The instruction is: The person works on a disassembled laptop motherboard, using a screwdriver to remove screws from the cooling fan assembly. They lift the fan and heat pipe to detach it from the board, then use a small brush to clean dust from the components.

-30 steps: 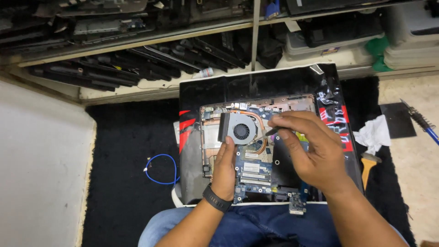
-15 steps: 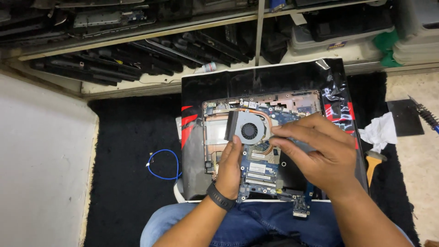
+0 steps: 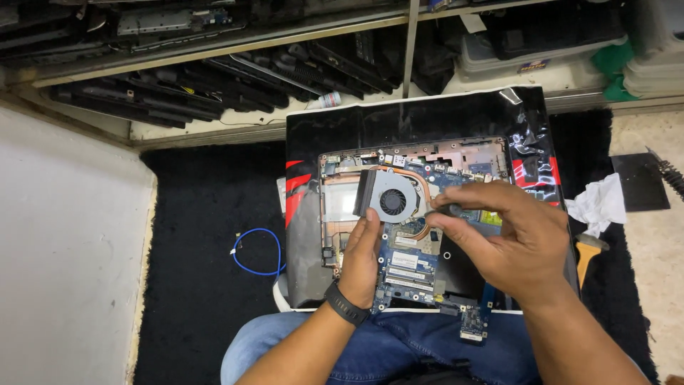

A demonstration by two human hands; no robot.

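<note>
Counts: two hands in view, left hand [image 3: 360,260] flat on the board, right hand [image 3: 509,239] pinching a small dark tool. One laptop chassis [image 3: 399,121], one blue motherboard [image 3: 410,267] under both hands, one cooling fan [image 3: 390,199] just left of the pinch. One blue cable loop [image 3: 256,251] well left of it. One white rag [image 3: 598,203] and one orange-handled tool [image 3: 586,258] to its right.

Black glossy bag [image 3: 427,117] with red patches, spread flat at frame centre | white rectangular labels [image 3: 405,260] on the blue board, lower centre | small blue-and-yellow label [image 3: 533,66] on a box, upper right shelf
</note>
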